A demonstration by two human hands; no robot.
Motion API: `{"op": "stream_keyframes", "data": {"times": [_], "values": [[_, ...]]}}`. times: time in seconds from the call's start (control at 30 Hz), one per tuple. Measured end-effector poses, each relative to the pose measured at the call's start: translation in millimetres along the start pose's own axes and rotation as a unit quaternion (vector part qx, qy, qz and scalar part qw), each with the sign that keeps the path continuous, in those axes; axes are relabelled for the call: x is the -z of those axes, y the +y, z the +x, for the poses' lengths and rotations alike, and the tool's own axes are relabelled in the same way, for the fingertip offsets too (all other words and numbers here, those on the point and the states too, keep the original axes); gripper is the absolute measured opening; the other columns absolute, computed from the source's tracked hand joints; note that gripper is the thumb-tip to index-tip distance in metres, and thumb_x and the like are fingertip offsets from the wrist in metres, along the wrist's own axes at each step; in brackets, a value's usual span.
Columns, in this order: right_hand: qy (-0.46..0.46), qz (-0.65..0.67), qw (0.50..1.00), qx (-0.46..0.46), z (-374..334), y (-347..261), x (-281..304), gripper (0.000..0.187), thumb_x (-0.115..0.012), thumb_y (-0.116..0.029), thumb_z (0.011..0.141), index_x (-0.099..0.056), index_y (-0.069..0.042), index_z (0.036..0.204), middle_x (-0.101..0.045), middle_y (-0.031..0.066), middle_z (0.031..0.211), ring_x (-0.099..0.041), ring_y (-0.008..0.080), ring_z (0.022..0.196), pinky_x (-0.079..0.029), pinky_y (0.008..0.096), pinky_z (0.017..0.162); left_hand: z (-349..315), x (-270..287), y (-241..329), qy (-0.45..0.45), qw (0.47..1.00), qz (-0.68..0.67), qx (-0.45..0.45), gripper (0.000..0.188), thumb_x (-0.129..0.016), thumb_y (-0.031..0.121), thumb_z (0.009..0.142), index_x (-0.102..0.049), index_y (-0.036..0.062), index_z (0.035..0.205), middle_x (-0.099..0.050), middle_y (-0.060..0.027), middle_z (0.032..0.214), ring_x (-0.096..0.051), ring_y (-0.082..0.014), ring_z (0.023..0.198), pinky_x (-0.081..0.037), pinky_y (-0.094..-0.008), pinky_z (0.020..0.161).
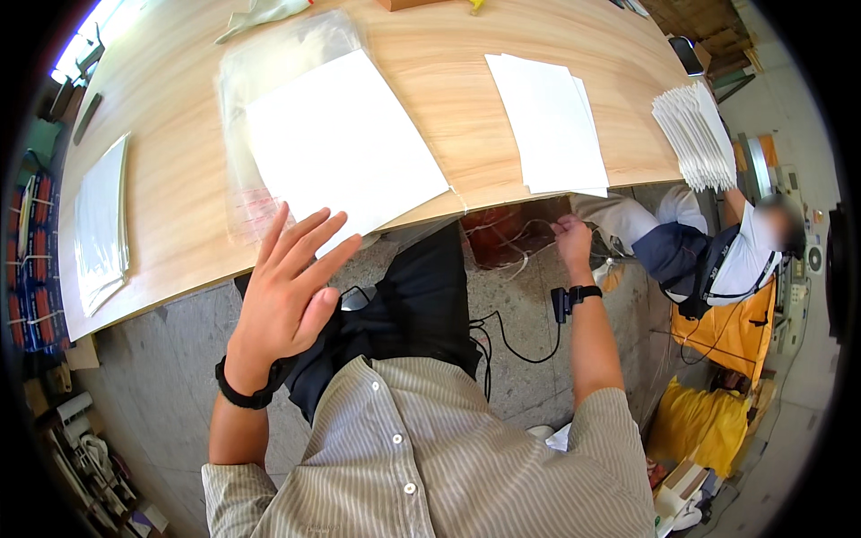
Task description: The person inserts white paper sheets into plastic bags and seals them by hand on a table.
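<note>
My left hand (291,287) is open, fingers spread, over the table's near edge. Its fingertips are by the lower corner of a large white sheet (345,143), and I cannot tell whether they touch it. Under that sheet lies a stack of clear plastic bags (240,99) with red print at the near end. Lower down, beyond the table edge, my right hand (571,240) has its fingers closed on thin pale string (523,262). The tangled strands hang in front of a dark red thing (502,229) under the table.
On the wooden table (448,85) lie white sheets (552,125), a folded white stack (695,134), plastic-wrapped packs (103,220), a glove (260,16) and a phone (686,56). At right sits another person (717,251). A black cable (529,359) hangs near my right arm.
</note>
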State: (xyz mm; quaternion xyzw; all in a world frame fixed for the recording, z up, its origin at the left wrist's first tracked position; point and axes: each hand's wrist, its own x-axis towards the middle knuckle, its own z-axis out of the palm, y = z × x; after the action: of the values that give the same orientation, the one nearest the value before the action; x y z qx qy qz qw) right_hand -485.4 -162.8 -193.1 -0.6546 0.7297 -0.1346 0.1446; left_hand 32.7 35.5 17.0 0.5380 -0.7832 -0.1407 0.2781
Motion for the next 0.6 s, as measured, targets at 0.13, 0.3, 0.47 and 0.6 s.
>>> {"op": "stream_keyframes", "data": {"times": [0.13, 0.3, 0.47, 0.6], "values": [[0.039, -0.033, 0.997, 0.065, 5.5, 23.7, -5.8, 0.035, -0.076, -0.015, 0.09, -0.072, -0.005, 0.123, -0.074, 0.0238, 0.111, -0.073, 0.037, 0.1, -0.058, 0.042, 0.085, -18.2, 4.7, -9.6, 0.026, 1.0, -0.008, 0.01, 0.046, -0.046, 0.028, 0.099, -0.072, 0.0051, 0.129, -0.063, -0.0157, 0.142, -0.056, -0.0365, 0.135, -0.027, -0.0564, 0.124], [0.06, 0.008, 0.997, 0.046, -4.4, 10.7, 9.1, 0.035, -0.071, -0.015, 0.094, -0.07, -0.006, 0.128, -0.074, 0.0236, 0.109, -0.073, 0.0373, 0.102, -0.058, 0.0428, 0.088, -32.8, 6.0, -20.9, 0.04, 0.999, -0.008, 0.031, 0.045, -0.047, 0.028, 0.098, -0.072, 0.0021, 0.127, -0.064, -0.0172, 0.14, -0.057, -0.0366, 0.133, -0.028, -0.0558, 0.124], [0.048, 0.027, 0.998, 0.023, -1.2, 17.9, 9.4, 0.037, -0.063, -0.004, 0.095, -0.068, -0.006, 0.132, -0.075, 0.0223, 0.107, -0.074, 0.0351, 0.099, -0.058, 0.0411, 0.088, -36.2, 5.7, -23.6, 0.034, 0.999, -0.007, 0.035, 0.057, -0.035, 0.039, 0.108, -0.069, -0.0013, 0.128, -0.063, -0.0203, 0.141, -0.055, -0.0393, 0.135, -0.026, -0.0568, 0.124], [0.03, 0.096, 0.994, 0.044, 9.7, 35.6, 2.8, 0.04, -0.062, 0.0, 0.094, -0.067, -0.005, 0.133, -0.073, 0.024, 0.119, -0.073, 0.0333, 0.108, -0.058, 0.0395, 0.088, -40.1, 4.9, -26.5, 0.05, 0.998, -0.008, 0.038, 0.045, -0.048, 0.029, 0.1, -0.071, 0.0017, 0.128, -0.063, -0.0171, 0.141, -0.057, -0.0364, 0.134, -0.028, -0.0554, 0.124]]}}
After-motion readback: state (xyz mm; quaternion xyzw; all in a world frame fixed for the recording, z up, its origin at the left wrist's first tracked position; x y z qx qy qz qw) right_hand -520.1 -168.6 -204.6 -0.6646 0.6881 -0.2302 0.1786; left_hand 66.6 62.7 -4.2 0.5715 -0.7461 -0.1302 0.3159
